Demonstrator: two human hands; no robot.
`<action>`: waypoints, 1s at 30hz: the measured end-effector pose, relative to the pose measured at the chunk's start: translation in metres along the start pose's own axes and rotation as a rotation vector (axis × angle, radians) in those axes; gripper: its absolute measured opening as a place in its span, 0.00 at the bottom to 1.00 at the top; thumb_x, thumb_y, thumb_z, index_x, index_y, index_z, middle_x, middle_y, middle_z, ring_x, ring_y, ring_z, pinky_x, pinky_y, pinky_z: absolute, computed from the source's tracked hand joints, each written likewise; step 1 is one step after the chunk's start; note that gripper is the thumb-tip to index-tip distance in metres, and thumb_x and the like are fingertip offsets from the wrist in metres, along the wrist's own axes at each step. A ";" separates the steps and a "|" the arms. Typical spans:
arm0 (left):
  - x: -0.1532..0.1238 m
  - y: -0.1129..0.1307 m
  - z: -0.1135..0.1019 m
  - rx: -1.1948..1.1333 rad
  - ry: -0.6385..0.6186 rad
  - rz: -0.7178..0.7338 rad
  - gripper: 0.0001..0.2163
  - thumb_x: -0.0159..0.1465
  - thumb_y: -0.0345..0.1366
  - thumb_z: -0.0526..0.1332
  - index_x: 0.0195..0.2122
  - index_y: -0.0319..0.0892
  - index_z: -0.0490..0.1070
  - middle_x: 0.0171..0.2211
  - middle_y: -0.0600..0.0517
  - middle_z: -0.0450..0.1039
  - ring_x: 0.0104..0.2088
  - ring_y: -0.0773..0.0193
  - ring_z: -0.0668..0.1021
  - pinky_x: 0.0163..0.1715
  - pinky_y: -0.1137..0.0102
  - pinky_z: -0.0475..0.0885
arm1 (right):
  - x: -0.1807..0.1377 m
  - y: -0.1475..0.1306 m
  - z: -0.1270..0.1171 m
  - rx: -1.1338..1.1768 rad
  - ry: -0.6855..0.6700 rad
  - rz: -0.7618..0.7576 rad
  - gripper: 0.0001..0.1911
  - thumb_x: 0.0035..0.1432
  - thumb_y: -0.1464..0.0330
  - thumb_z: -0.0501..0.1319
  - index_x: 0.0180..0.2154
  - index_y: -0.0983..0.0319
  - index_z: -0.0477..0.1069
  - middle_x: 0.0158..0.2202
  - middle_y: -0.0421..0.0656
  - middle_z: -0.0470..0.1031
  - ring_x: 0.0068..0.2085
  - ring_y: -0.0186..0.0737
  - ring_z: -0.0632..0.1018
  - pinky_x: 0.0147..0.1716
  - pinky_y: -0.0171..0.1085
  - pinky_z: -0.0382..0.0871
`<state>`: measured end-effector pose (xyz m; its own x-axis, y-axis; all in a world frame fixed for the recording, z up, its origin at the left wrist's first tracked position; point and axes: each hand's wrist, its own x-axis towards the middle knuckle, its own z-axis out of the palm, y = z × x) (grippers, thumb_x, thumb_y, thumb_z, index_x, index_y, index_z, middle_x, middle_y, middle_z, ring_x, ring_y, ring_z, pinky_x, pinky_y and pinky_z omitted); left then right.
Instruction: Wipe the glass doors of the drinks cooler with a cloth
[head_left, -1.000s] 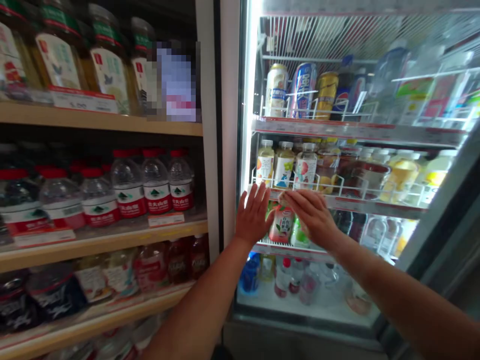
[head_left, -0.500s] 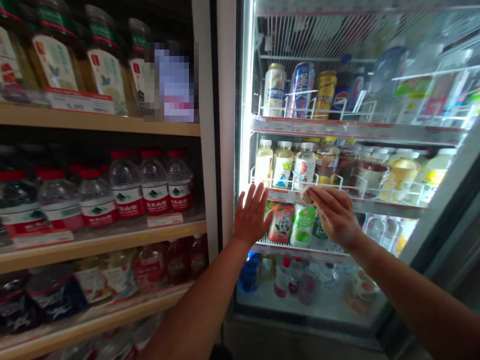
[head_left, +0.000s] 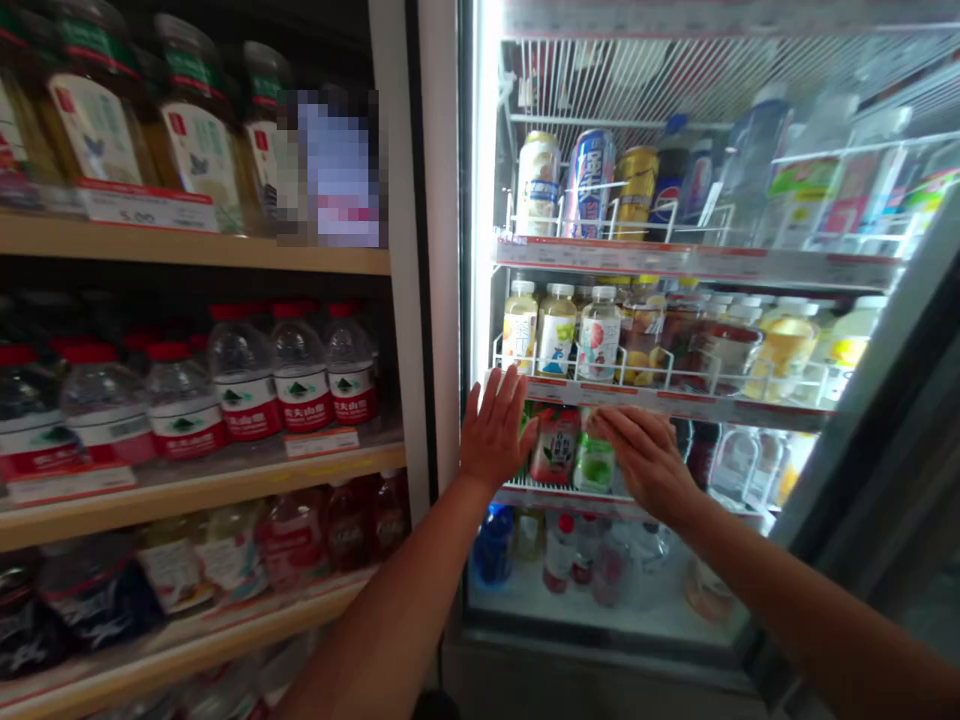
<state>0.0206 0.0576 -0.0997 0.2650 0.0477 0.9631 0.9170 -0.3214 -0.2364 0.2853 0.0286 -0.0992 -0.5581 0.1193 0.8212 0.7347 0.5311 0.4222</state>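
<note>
Right hand (head_left: 649, 462) covers the green bottle (head_left: 595, 470) top.

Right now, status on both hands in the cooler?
Left hand open, flat beside red-label bottle. Right hand open, fingers on green-label bottle. Shelf rail close above.

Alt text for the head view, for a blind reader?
Both hands reach into an open drinks cooler: the left hand lies flat beside a red-labelled bottle, the right hand rests over a green-labelled bottle next to it, under a wire shelf of juice bottles. Water bottles fill wooden shelves at left.
</note>
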 end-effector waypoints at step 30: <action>-0.027 0.003 0.003 -0.278 -0.009 0.350 0.16 0.65 0.45 0.63 0.51 0.45 0.70 0.60 0.47 0.69 0.70 0.46 0.56 0.66 0.49 0.56 | -0.044 0.035 -0.001 -0.282 0.027 0.202 0.36 0.68 0.64 0.56 0.71 0.59 0.43 0.68 0.51 0.58 0.70 0.46 0.57 0.71 0.51 0.38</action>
<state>0.0166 0.0587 -0.1271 0.5486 -0.1017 0.8299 0.6571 -0.5613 -0.5031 0.3362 0.0411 -0.1206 -0.3826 0.1744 0.9073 0.9092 0.2455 0.3362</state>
